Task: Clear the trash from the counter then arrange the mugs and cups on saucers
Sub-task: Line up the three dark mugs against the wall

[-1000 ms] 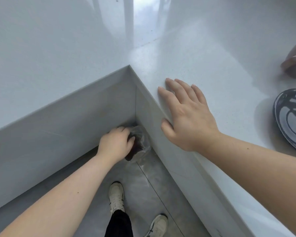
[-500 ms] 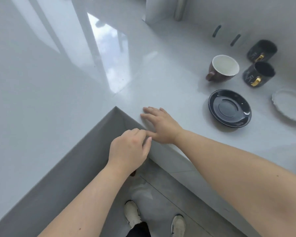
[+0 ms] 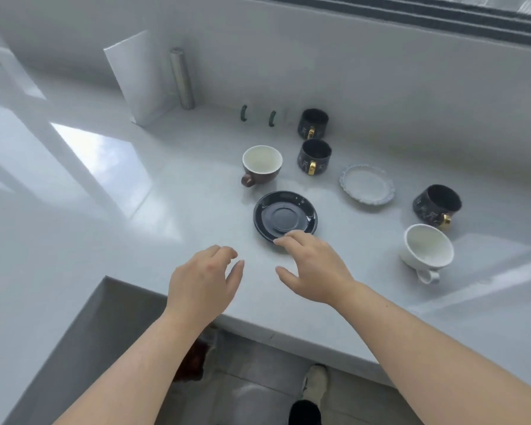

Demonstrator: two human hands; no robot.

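Note:
A black saucer (image 3: pixel 284 215) lies on the white counter (image 3: pixel 172 210). My right hand (image 3: pixel 314 265) hovers open at its near rim, fingertips touching or just over the edge. My left hand (image 3: pixel 203 283) is open and empty above the counter's front edge. Behind the saucer stands a brown cup (image 3: pixel 261 165) with a white inside. Two black mugs with gold handles (image 3: pixel 314 157) (image 3: pixel 313 123) stand further back, and a third (image 3: pixel 436 205) at the right. A white saucer (image 3: pixel 367 184) and a tilted white cup (image 3: pixel 426 250) are on the right.
A white bag (image 3: pixel 141 78) and a metal cylinder (image 3: pixel 182 78) stand at the back by the wall. Two small dark green hooks (image 3: pixel 258 115) sit near the wall. A dark reddish bag (image 3: pixel 193 360) lies on the floor under the counter corner, beside my shoes (image 3: pixel 314 381).
My left hand let go of the bag at the floor corner and rose above the counter. My right hand moved from the counter corner to the black saucer's rim. The view tilted up.

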